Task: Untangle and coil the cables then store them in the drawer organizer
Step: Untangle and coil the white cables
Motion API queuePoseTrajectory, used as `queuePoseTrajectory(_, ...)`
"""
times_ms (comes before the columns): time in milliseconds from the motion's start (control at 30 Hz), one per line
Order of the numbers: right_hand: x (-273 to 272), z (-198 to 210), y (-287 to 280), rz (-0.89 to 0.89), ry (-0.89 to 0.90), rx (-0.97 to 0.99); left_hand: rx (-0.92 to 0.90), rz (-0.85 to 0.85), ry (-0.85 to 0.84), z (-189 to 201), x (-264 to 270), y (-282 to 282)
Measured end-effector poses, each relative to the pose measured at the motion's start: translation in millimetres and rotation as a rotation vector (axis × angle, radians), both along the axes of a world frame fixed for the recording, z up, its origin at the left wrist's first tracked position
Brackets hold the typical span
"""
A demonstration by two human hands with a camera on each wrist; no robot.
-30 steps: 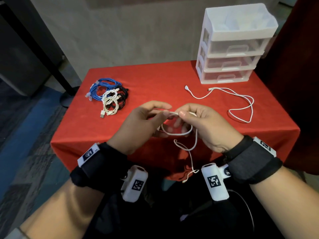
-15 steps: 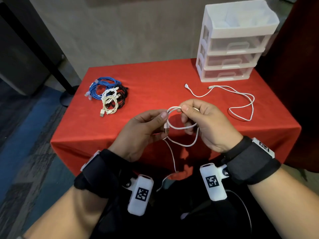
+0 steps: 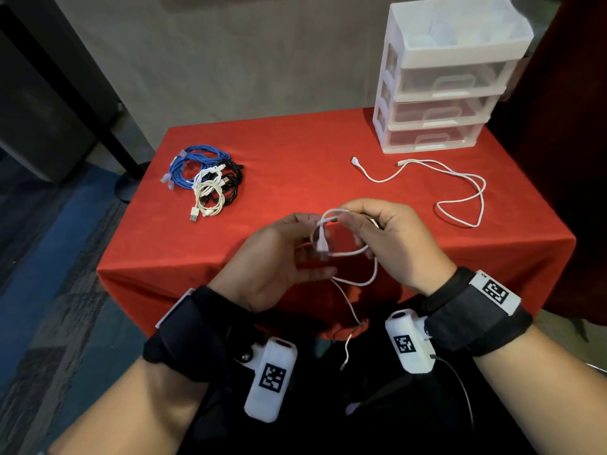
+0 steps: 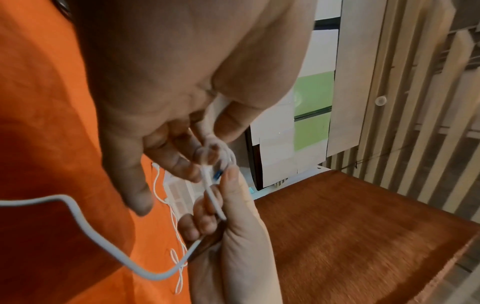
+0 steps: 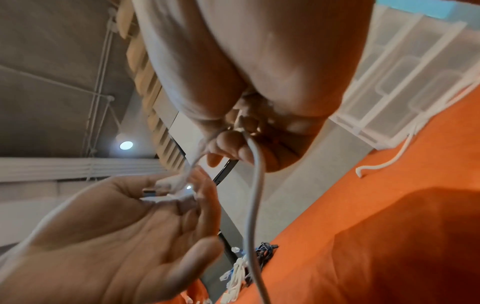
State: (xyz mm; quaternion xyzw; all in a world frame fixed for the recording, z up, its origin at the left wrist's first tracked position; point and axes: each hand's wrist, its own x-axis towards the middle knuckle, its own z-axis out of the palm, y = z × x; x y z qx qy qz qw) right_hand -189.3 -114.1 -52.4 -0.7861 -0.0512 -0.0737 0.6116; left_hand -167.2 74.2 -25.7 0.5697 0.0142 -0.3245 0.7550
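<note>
White cable in hand (image 3: 345, 254): held above the near edge of the red table (image 3: 295, 152), wound into a small loop with a tail hanging down towards the lap, so it can be coiled freely in the air
Right hand (image 3: 394, 244): at 3 o'clock of the loop, thumb and fingers curled and clamped on the gathered turns; it seems to serve as the holder that keeps the coil's shape
Left hand (image 3: 276, 261): at 9 o'clock of the loop, palm turned up, fingertips pinching the strand by the USB plug (image 5: 166, 186), likely feeding the next turn
Loose white cable (image 3: 460, 192): sprawled uncoiled at 2 o'clock on the cloth, just before the organizer, probably next in line
Finished coils (image 3: 207, 182): blue, black and white bundles piled together at 10 o'clock, well apart from the hands, apparently set aside until storing
Drawer organizer (image 3: 443, 93): at 1 o'clock on the far corner, drawers closed, open tray on top; no cables visibly stored yet
</note>
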Motion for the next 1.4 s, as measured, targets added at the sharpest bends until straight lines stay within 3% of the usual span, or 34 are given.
queuePoseTrajectory(133, 0.2, 4.8, 2.4, 0.074, -0.064, -0.034, 0.094, -0.019, -0.058, 1.3, -0.9, -3.6)
queuePoseTrajectory(233, 0.3, 8.0, 1.9, 0.117, -0.083, -0.027, 0.060, -0.025, -0.077, 3.9, -2.0, -4.1)
queuePoseTrajectory(433, 5.4, 13.0, -6.0, 0.105, -0.180, -0.040, 0.053, -0.200, -0.143, 17.1, -2.4, 4.1)
queuePoseTrajectory(600, 5.1, 13.9, -4.5, 0.134, -0.168, 0.015, 0.067, -0.082, -0.237, 15.1, -3.2, 3.5)
queuePoseTrajectory(667, 5.0, 16.2, -4.8, 0.150, -0.159, 0.005, -0.008, -0.020, -0.194, 13.5, -6.6, 2.1)
queuePoseTrajectory(800, 4.0, 11.5, -2.6, 0.154, -0.144, -0.024, -0.105, -0.083, -0.086, 16.8, -12.7, -0.2)
queuePoseTrajectory(867, 3.8, 8.1, -2.1, 0.158, -0.138, -0.040, -0.017, -0.127, -0.085, 19.4, -13.6, 0.0)
queuePoseTrajectory(1000, 1.4, 11.3, -2.4, 0.194, -0.175, -0.089, 0.170, -0.135, -0.252, 15.5, -14.0, 0.0)
queuePoseTrajectory(1133, 1.4, 21.5, -12.4, 0.175, -0.065, -0.037, 0.227, -0.138, -0.368, 11.3, -14.1, 7.3)
queuePoseTrajectory(1233, 3.8, 27.5, -17.6, 0.106, -0.085, -0.134, 0.236, -0.120, -0.401, 12.3, -17.6, 9.6)
queuePoseTrajectory(1400, 8.7, 31.7, -17.7, -0.004, -0.097, -0.011, 0.226, -0.069, -0.418, 12.2, -15.7, 6.1)
